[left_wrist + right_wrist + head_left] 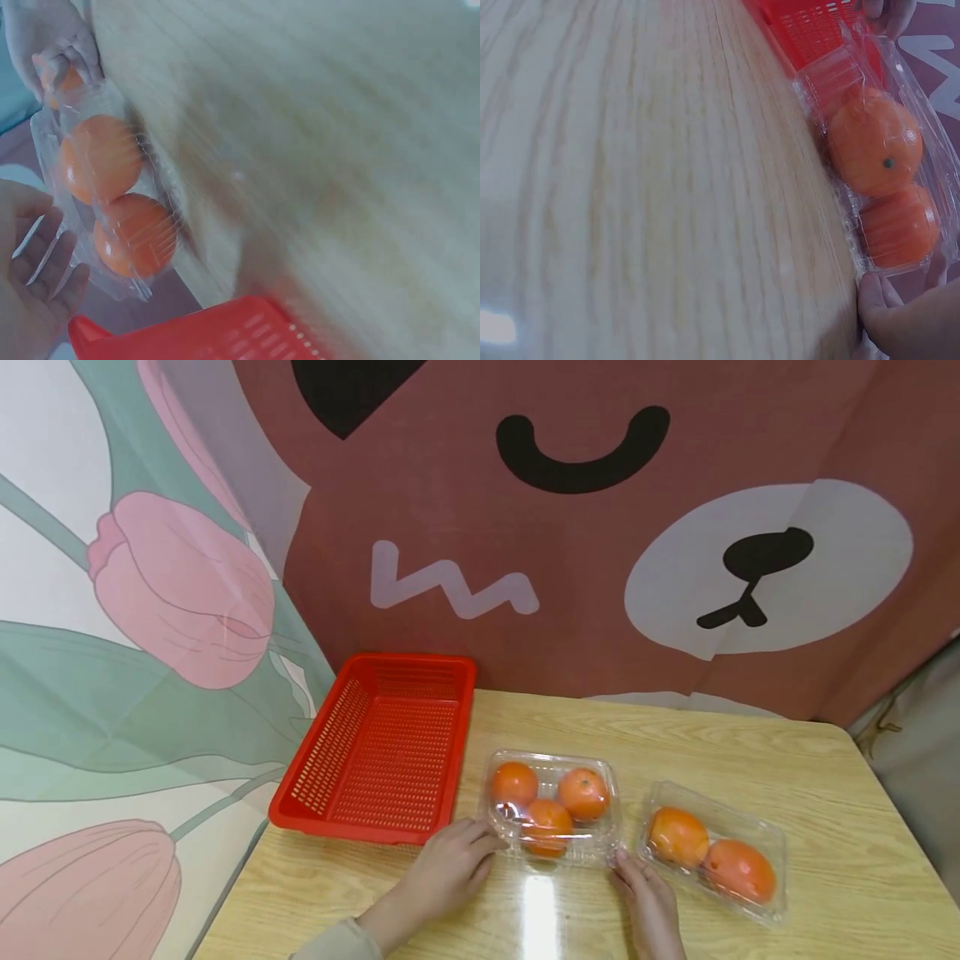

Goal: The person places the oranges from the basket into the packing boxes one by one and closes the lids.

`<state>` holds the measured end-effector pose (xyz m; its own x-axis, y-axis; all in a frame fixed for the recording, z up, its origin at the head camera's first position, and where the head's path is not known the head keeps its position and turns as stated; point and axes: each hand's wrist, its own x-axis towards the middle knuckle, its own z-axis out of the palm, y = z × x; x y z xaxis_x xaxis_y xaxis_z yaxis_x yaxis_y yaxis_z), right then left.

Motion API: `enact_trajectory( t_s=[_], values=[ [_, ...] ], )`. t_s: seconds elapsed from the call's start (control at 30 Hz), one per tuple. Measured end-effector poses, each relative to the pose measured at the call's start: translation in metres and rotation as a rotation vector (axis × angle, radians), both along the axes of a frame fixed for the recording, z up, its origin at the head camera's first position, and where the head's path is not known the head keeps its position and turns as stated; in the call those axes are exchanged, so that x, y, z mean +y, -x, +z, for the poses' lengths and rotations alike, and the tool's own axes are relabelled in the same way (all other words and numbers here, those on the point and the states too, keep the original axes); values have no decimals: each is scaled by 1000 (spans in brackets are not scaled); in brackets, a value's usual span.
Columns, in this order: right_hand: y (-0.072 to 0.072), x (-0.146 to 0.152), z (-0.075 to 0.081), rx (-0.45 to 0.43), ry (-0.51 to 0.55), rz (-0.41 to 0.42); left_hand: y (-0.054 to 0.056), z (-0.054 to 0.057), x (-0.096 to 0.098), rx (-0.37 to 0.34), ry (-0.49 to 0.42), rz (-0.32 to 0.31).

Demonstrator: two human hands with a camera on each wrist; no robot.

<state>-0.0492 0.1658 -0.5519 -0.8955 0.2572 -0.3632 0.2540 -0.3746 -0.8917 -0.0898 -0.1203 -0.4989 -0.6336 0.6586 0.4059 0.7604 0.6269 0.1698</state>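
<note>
A clear plastic clamshell box point(592, 847) with three orange round fruits point(546, 825) sits on the table in front of both hands. My left hand point(453, 860) is at its near left corner, fingertips right at the rim; the left wrist view shows those fingers spread and loosely bent beside the plastic. At the near right corner, my right hand point(647, 897) pinches the box's edge between thumb and fingers. In the right wrist view, one fruit point(876, 142) shows a small green stem spot. The lid lies over the fruits.
A red perforated basket point(465, 718) stands at the back left, close to the box, with nothing in it. To the right is another clear box point(776, 860) with two orange fruits point(741, 870). A printed cloth point(570, 643) hangs behind the wooden table point(840, 793).
</note>
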Motion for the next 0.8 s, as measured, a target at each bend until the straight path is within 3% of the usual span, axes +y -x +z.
enact_trajectory(
  t_s=[0.17, 0.23, 0.3, 0.37, 0.47, 0.63, 0.8],
  values=[
    [-1, 2, 0, 17, 21, -5, -13, -4, -2, 6, -154, 34],
    [0, 3, 0, 13, 21, -11, -21, -6, -2, -43, -188, 36],
    [0, 3, 0, 3, 15, -15, -29, -8, -2, -146, -209, 38],
    [1, 3, 0, -1, 11, -20, -36, -10, -2, -294, -226, 62],
    [1, 3, -1, 7, 12, -23, -39, -15, -1, -506, -245, 148],
    [0, 1, -3, 25, 22, -20, -33, -27, -4, -806, -370, 285],
    [-2, -1, -6, 15, -4, -14, -24, -36, -7, -1035, -615, 306]
  ],
)
